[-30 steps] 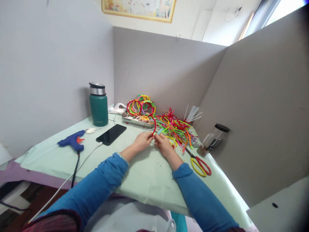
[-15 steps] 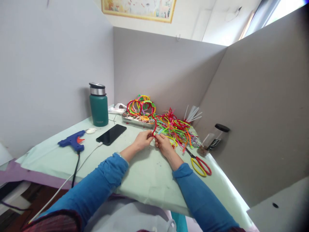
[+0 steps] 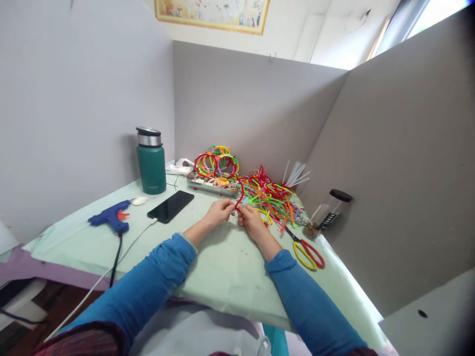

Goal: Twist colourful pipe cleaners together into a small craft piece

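A fuzzy red pipe cleaner [image 3: 241,192] rises in a curve from between my fingertips, over the middle of the table. My left hand [image 3: 220,212] pinches at its lower end from the left. From the other side my right hand [image 3: 252,220] grips the same end, thumb and fingers pressed together. The fingertips of both hands almost meet. Just beyond them lies a tangled heap of coloured pipe cleaners [image 3: 274,195]. Behind my left hand, a metal tray [image 3: 211,188] carries small pieces, with several pipe-cleaner rings [image 3: 217,162] on top.
Left of my hands are a black phone [image 3: 170,206] on a white cable, a blue glue gun [image 3: 111,216] and a green bottle [image 3: 151,168]. Scissors [image 3: 307,252] with red and yellow handles lie right, near a clear jar [image 3: 332,210]. Glue sticks [image 3: 297,174] stand behind the heap; grey partitions [image 3: 252,99] enclose the table.
The upper part of the red pipe cleaner has swung slightly to the right. My left fingers have shifted a little at its lower end; my right hand stays nearly in place.
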`<action>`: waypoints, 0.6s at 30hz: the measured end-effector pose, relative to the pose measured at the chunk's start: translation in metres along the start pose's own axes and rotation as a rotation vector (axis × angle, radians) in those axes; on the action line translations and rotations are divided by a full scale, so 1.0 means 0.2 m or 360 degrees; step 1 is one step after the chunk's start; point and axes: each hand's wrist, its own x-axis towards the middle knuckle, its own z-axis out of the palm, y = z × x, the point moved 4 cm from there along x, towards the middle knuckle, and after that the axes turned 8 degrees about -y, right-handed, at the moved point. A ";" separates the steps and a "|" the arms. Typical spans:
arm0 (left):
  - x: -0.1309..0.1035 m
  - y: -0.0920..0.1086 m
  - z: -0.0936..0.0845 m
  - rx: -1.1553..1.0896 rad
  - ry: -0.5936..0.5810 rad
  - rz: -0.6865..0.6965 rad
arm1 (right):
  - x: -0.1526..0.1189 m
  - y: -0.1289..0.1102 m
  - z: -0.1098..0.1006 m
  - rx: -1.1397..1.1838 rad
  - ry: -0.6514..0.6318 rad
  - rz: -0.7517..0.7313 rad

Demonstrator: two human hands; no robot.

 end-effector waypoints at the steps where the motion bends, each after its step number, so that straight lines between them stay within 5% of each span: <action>1: 0.00 -0.01 0.00 -0.0021 -0.0005 0.0018 | 0.00 0.00 0.00 -0.0002 0.0000 -0.0002; 18: 0.00 0.01 0.01 -0.0178 -0.0023 0.0137 | 0.01 0.00 -0.01 0.0010 -0.0034 -0.0016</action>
